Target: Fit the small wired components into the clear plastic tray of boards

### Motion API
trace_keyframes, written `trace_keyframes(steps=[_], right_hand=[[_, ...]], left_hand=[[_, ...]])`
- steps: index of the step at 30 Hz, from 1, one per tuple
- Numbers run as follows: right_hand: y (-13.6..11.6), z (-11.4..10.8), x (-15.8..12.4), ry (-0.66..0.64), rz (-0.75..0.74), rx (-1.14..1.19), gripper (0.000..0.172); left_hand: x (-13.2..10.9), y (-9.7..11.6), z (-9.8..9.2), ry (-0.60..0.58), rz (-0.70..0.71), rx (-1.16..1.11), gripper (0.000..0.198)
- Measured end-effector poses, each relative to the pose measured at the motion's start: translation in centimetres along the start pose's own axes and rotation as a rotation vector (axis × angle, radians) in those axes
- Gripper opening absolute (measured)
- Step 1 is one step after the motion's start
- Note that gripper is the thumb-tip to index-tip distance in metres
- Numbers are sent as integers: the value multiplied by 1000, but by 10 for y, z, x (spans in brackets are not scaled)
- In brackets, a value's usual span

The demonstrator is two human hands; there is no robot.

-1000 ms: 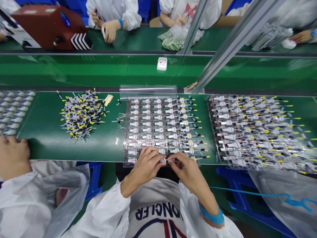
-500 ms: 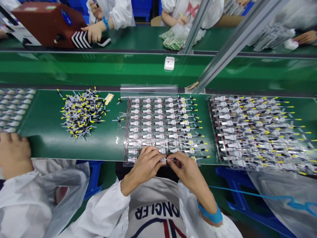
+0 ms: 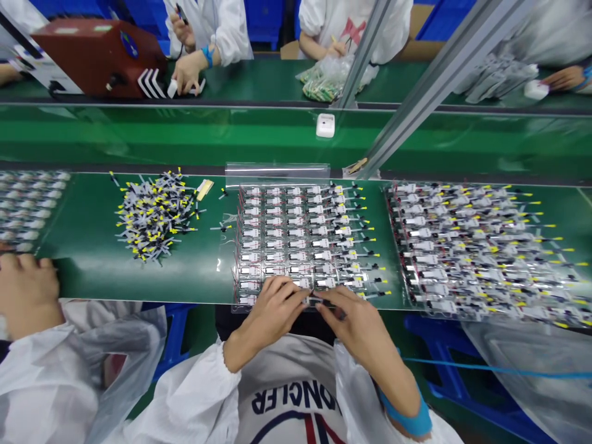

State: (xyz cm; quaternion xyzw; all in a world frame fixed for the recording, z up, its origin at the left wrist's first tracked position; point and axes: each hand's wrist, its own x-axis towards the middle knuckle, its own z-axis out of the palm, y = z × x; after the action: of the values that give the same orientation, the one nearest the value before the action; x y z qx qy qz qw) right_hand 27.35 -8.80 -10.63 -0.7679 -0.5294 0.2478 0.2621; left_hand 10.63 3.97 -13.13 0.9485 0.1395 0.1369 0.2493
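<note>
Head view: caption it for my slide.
Left hand and right hand close together at the middle tray of white parts.

White units (image 3: 296, 233), apparently red wires (image 3: 239, 201)

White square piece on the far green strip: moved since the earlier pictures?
Yes: the white square piece has shifted right, closer to the thick slanted metal post.
</note>
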Motion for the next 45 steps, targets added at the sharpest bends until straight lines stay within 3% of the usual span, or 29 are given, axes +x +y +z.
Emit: trace_keyframes(steps=[7, 15, 18, 20, 22, 26, 33, 36, 39, 43, 45], right_hand=[[15, -27, -14, 165, 66, -21, 40], [31, -23, -15, 270, 119, -21, 62], [33, -21, -15, 270, 134, -28, 65], [33, -21, -14, 264, 151, -30, 66], [32, -22, -13, 254, 165, -29, 67], [24, -26, -10, 266, 153, -10, 65], [10, -34, -7, 329, 132, 33, 48], [5, -37, -7, 374, 118, 82, 36], [-6, -39, -7, 350, 48, 153, 22], [-21, -33, -2, 155, -144, 182, 36], [-20, -26, 0, 109, -158, 168, 41]], left_hand=[[-1, 0, -8, -43, -6, -2, 24], [-2, 3, -25, 5, -48, 1, 19], [-5, -23, -48, 154, -174, 101, 21], [-7, -53, -70, 297, -391, 247, 27], [-8, -85, -91, 349, -590, 388, 30], [-2, -128, -107, 194, -668, 485, 22], [0, -146, -106, 127, -592, 524, 18], [-3, -129, -114, 193, -563, 402, 20], [1, -83, -109, 256, -477, 164, 21], [14, -8, -79, 104, -305, -205, 19], [19, 12, -63, 58, -299, -310, 18]])
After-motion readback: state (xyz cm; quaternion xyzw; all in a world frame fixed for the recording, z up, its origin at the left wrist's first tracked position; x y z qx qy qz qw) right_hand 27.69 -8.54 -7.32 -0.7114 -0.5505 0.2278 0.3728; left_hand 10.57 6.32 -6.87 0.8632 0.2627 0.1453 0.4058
